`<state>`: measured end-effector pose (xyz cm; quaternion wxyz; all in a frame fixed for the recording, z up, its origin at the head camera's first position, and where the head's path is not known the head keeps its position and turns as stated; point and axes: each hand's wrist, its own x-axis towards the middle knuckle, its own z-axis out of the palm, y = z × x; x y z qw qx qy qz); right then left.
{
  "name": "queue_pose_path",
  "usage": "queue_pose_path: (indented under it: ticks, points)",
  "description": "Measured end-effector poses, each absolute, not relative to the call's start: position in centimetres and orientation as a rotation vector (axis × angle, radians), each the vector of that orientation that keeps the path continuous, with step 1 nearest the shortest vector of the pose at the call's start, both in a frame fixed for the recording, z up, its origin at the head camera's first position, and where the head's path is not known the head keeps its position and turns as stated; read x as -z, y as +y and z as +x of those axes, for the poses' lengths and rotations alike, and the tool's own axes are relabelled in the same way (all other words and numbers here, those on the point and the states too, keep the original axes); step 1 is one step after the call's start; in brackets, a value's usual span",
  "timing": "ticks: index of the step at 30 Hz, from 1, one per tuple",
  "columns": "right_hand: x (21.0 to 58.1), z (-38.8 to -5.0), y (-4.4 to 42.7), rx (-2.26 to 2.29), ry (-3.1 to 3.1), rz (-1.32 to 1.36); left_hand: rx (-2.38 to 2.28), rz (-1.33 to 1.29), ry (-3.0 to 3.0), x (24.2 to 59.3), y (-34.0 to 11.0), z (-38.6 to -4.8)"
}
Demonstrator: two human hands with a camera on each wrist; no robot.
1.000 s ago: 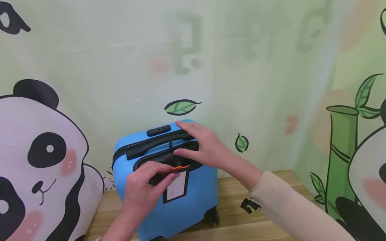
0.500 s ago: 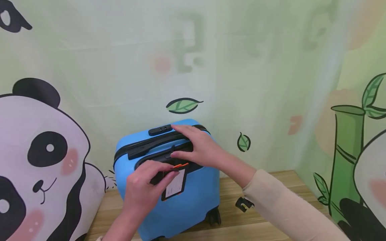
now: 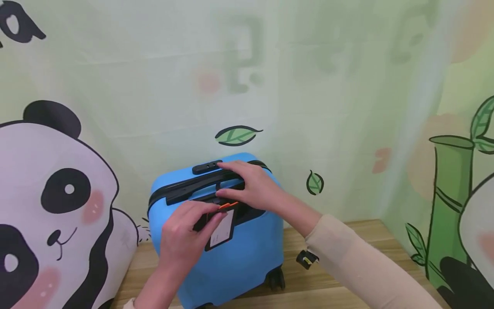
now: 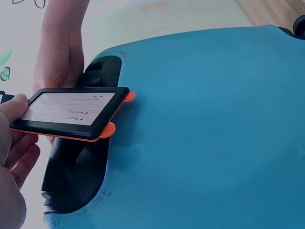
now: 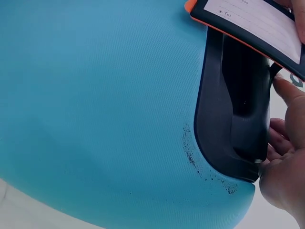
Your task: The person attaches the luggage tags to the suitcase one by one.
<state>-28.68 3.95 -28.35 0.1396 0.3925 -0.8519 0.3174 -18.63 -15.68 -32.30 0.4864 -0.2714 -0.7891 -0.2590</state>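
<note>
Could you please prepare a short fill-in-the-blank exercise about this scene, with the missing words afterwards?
1. The suitcase has a ____ shell.
2. The person's ____ hand pinches the luggage tag.
3. The card inside the tag is printed with "Name", "____" and "Tel".
4. The big cartoon animal at the left of the head view is a ____.

Missing words: blue; left; Address; panda.

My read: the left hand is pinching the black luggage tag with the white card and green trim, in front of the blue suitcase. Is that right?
Not quite: the trim is orange, not green, as the left wrist view shows. The rest stands: the left hand pinches the black luggage tag in front of the blue suitcase.
</note>
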Motion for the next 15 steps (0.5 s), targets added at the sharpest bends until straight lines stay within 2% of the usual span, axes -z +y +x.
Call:
queue_pose_path:
  ticks: [15]
  points:
    - [28.69, -28.90, 3.31, -0.945, -2.464, 1.095, 0.556, -0.660, -1.906, 32.57, -16.04, -19.30]
